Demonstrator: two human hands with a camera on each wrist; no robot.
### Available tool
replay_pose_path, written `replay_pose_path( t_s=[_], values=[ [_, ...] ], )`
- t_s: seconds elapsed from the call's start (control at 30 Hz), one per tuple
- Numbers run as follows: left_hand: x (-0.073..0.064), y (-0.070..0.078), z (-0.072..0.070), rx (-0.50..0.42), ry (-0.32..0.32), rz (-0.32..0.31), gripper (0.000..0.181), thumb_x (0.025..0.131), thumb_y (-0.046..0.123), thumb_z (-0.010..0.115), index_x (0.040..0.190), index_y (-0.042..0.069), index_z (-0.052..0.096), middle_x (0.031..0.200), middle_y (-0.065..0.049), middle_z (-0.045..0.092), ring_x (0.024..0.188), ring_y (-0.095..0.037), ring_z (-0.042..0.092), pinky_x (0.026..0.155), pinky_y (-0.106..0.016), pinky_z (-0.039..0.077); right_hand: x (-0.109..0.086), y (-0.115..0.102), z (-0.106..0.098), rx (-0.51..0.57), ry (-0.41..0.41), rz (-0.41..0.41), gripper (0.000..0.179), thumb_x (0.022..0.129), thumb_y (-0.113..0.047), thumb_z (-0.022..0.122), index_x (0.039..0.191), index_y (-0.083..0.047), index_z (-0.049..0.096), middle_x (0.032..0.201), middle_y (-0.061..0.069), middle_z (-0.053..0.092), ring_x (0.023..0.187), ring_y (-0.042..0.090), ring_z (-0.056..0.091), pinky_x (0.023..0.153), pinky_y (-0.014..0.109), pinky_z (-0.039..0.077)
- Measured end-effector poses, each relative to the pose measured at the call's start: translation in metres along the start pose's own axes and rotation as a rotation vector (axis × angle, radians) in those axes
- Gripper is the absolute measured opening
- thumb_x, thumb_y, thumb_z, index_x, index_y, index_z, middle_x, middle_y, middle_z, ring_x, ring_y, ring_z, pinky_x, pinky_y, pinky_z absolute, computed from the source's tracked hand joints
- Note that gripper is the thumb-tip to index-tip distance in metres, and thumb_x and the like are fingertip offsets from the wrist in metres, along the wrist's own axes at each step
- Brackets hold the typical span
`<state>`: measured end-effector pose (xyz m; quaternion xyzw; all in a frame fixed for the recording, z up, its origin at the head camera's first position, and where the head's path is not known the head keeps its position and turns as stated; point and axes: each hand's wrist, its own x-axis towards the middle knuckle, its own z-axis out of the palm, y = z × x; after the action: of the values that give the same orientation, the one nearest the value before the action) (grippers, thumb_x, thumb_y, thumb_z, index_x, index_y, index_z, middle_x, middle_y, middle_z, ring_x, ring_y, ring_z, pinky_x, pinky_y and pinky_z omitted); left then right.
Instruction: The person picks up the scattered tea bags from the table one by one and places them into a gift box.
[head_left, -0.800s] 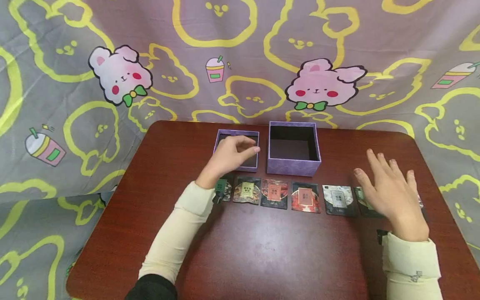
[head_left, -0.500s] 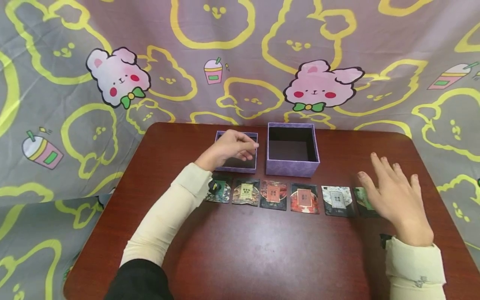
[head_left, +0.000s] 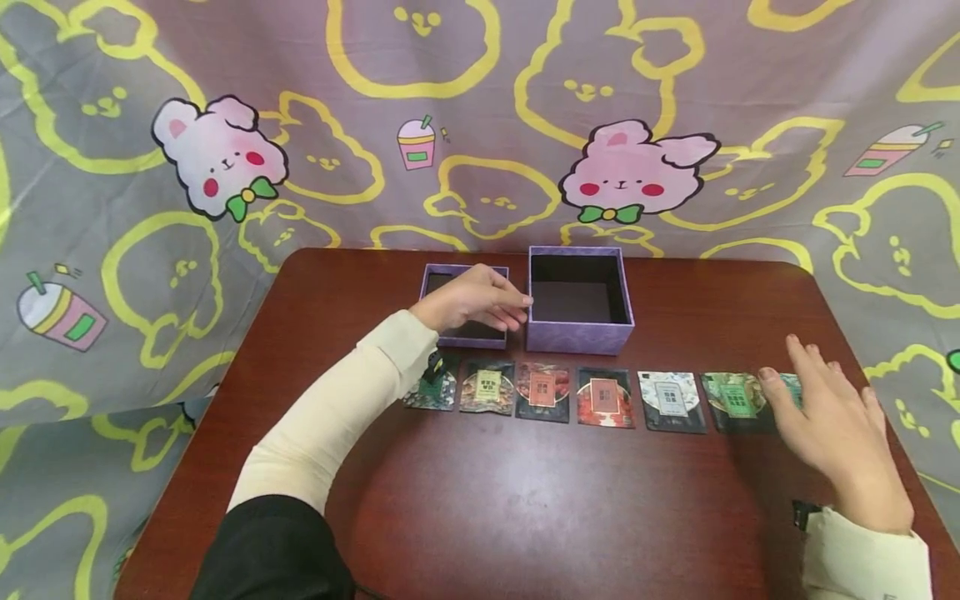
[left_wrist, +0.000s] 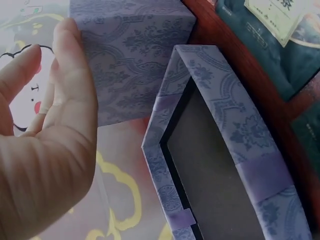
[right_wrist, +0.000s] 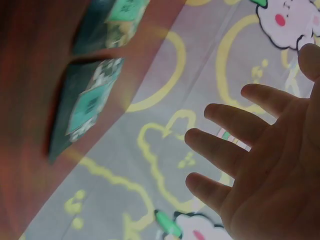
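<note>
Left hand (head_left: pixel 474 302) hovering over shallow lid (head_left: pixel 463 303) beside deep box (head_left: pixel 578 302), fingers loosely curled, empty; right hand (head_left: pixel 840 429) has been sliding outward from box, fingers spread, uncovering green packet (head_left: pixel 737 401).

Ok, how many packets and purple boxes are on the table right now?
Packets: 7 (the end ones partly hidden)
Deep purple box: 1
Shallow purple box: 1
Total: 9
</note>
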<state>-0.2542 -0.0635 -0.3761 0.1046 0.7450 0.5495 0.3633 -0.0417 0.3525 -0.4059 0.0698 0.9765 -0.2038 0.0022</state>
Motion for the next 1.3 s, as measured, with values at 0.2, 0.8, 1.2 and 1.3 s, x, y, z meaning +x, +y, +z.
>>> replay_pose_path(
  t_s=[0.2, 0.8, 1.2, 1.3],
  values=[
    [0.007, 0.002, -0.001, 0.0, -0.031, -0.046, 0.027, 0.092, 0.016, 0.077, 0.107, -0.007, 0.073, 0.094, -0.02, 0.074, 0.075, -0.023, 0.073, 0.094, -0.052, 0.055, -0.013, 0.021, 0.003, -0.011, 0.036, 0.059, 0.072, 0.109, -0.047, 0.029, 0.16, -0.003, 0.004, 0.155, 0.039, 0.009, 0.139, 0.064, 0.011, 0.109, 0.079, -0.001],
    [0.035, -0.003, -0.009, -0.168, -0.006, -0.126, 0.018, 0.094, 0.014, 0.074, 0.095, -0.003, 0.072, 0.082, -0.015, 0.072, 0.066, -0.02, 0.07, 0.072, -0.035, 0.064, -0.028, 0.051, 0.007, -0.009, 0.067, 0.231, 0.077, 0.107, -0.047, 0.033, 0.155, 0.009, 0.012, 0.147, 0.044, 0.023, 0.124, 0.068, 0.029, 0.1, 0.08, 0.023],
    [0.041, -0.002, -0.008, -0.188, -0.019, -0.134, 0.016, 0.093, 0.01, 0.075, 0.096, -0.005, 0.073, 0.083, -0.018, 0.073, 0.067, -0.021, 0.072, 0.075, -0.037, 0.064, -0.026, 0.063, 0.011, 0.03, 0.041, 0.603, 0.067, 0.105, -0.039, 0.041, 0.144, 0.015, 0.035, 0.126, 0.041, 0.051, 0.123, 0.062, 0.036, 0.106, 0.071, 0.027],
    [0.04, -0.003, -0.01, -0.2, -0.017, -0.133, 0.015, 0.093, 0.01, 0.075, 0.094, -0.005, 0.073, 0.082, -0.018, 0.073, 0.066, -0.021, 0.072, 0.069, -0.034, 0.064, -0.021, 0.067, 0.011, 0.062, -0.011, 0.613, 0.069, 0.105, -0.043, 0.041, 0.14, 0.016, 0.039, 0.132, 0.042, 0.046, 0.125, 0.064, 0.03, 0.103, 0.073, 0.029]
  ],
)
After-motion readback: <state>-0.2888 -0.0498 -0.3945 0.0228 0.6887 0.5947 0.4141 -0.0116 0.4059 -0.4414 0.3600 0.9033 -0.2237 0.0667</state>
